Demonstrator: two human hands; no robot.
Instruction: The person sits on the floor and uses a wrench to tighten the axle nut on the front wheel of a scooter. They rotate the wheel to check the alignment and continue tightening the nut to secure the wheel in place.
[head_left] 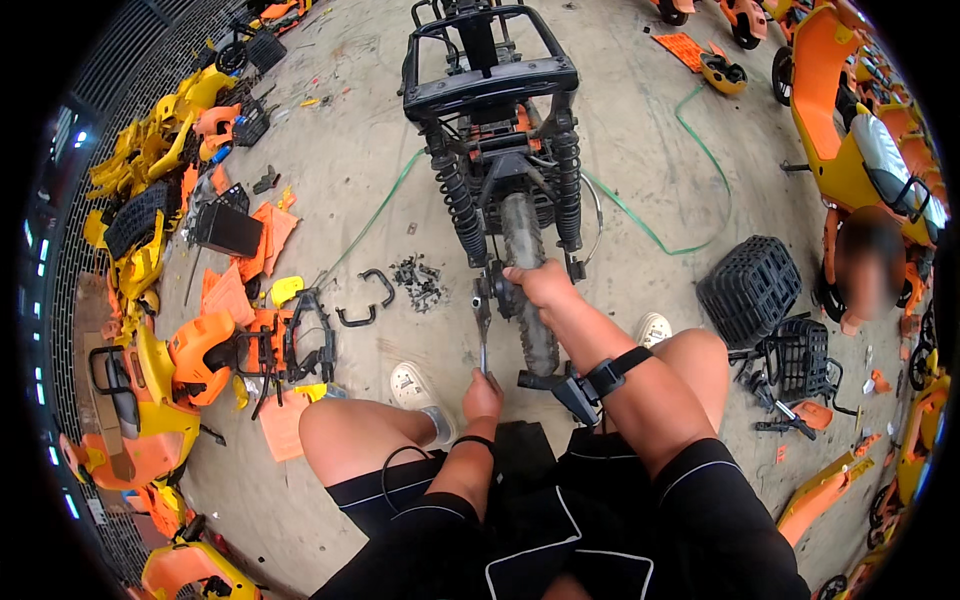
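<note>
My left hand (483, 393) is closed around the lower end of a wrench (482, 325), whose shaft runs straight up from my fist to the axle area on the left side of the rear wheel (527, 290). My right hand (540, 283) is wrapped over the top of the tyre, fingers curled down its left side near the wrench head. Whether those fingers also pinch a nut or bolt, I cannot tell.

The wheel belongs to a stripped scooter frame (490, 85) standing upright straight ahead of me, rear toward me. Two black coil shock absorbers (455, 200) flank the wheel, one on each side, under a black rear rack. The tyre runs down between my knees.

I sit low, both knees spread, white shoes (412, 383) flat on the concrete floor (640, 150). A black strap circles my right forearm.

To the left of the wheel, a small heap of dark bolts (418, 282) lies on the floor, with two black curved handles just beside it. Further left, orange and yellow body panels (150, 150) are piled. To the right sit black plastic baskets (750, 288). A green hose (690, 170) loops behind the frame. Another person crouches at far right.
</note>
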